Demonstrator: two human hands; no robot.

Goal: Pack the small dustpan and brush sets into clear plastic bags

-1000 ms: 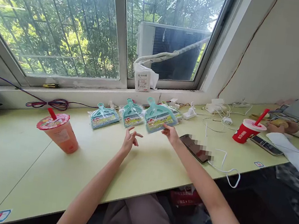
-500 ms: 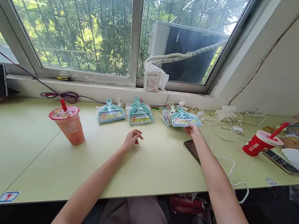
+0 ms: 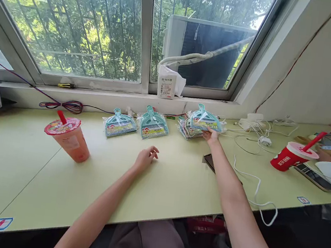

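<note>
My right hand grips the near edge of a plastic-wrapped mini dustpan and brush set, turquoise with a yellow label. That set is raised over a pile of similar wrapped sets, which it partly covers. On the table to the left, my left hand rests with loosely bent fingers and nothing in it. Behind it lie a middle wrapped dustpan set and a left wrapped dustpan set, their handles toward the window. A dark phone is partly hidden beneath my right forearm.
An orange drink cup stands at left, a red cup at right. White cables and chargers spread across the right side. Another person's hand is at the far right. A tissue pack sits on the sill.
My right hand has raised the wrapped dustpan set a little, up and to the left, showing more of the pile below. My left hand stays nearly still. The view has shifted slightly.
</note>
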